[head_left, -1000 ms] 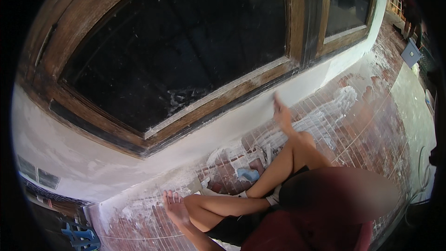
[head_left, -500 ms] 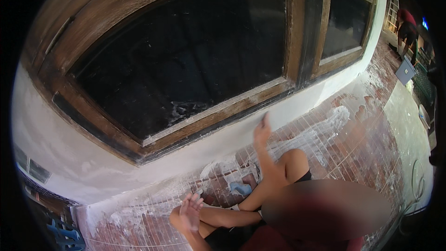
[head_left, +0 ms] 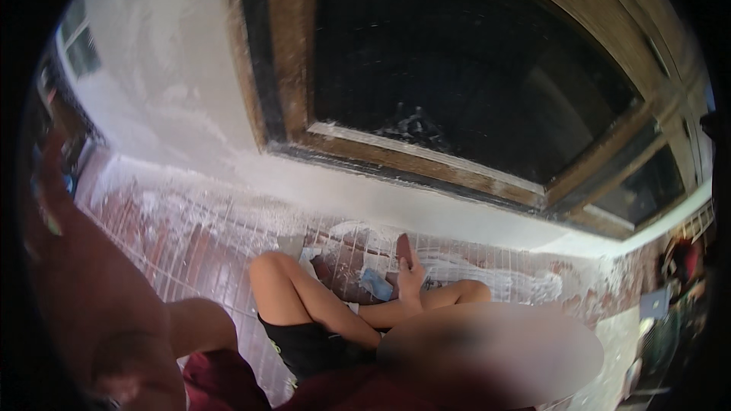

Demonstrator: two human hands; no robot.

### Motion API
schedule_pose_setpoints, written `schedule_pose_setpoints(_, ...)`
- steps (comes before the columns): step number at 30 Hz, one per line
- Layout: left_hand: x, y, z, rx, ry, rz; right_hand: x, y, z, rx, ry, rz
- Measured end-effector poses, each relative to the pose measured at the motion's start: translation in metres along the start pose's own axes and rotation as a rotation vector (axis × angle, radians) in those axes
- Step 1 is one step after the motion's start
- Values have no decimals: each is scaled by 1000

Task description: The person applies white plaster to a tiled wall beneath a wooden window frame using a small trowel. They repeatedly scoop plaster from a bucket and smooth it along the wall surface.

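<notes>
My right hand (head_left: 412, 280) is closed round a flat reddish-brown block (head_left: 403, 250), perhaps a sanding block; its exact kind is unclear. The block points up in front of the low white wall, above my crossed legs. On the left, my left arm (head_left: 114, 274) is raised and bent close to the camera, large and smeared. I cannot make out its fingers or whether they hold anything. On the floor near my right hand lies a crumpled blue piece (head_left: 375, 284), cloth or paper, with pale scraps beside it.
A wood-framed dark window (head_left: 464, 68) sits above the white wall (head_left: 183, 122). White dust and smears cover the reddish tiled floor (head_left: 183, 221). At far right stand a grey bin (head_left: 653, 304) and a person in red (head_left: 685, 259). A blurred patch hides the lower right.
The view has swung left. My left hand, open above my knee before, has gone up beside the camera. My right hand, with the block, has drawn back from the wall.
</notes>
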State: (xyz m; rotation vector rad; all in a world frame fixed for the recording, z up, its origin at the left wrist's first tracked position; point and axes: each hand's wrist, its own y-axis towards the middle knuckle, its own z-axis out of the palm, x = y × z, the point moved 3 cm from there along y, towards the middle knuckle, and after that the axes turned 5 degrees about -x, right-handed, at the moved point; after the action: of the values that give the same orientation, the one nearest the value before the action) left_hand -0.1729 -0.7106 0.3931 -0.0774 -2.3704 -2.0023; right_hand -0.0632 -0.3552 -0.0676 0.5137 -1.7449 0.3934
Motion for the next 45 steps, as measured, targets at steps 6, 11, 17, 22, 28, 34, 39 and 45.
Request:
schedule_pose_setpoints(6,1,-16,17,-159,129,84,-5,21,-75,-110,51,-7)
schedule_pose_setpoints(11,6,-36,33,-284,161,65,2,24,-92,-142,134,42)
schedule_pose_setpoints(17,12,-61,43,-377,194,29,7,19,-58,-55,133,28)
schedule_pose_setpoints(22,12,-75,52,-457,219,-8,24,10,-29,-5,133,8)
schedule_pose_setpoints(28,4,-118,56,-578,200,-151,67,-17,-13,162,495,210)
schedule_pose_setpoints(34,-7,-257,158,217,-512,-1453,113,-44,-18,576,533,198)
schedule_pose_setpoints(39,-77,-333,201,362,-1379,-1865,125,-36,-27,797,105,97)
schedule_pose_setpoints(45,-77,-330,204,381,-1163,-1630,120,-48,-22,976,80,121)
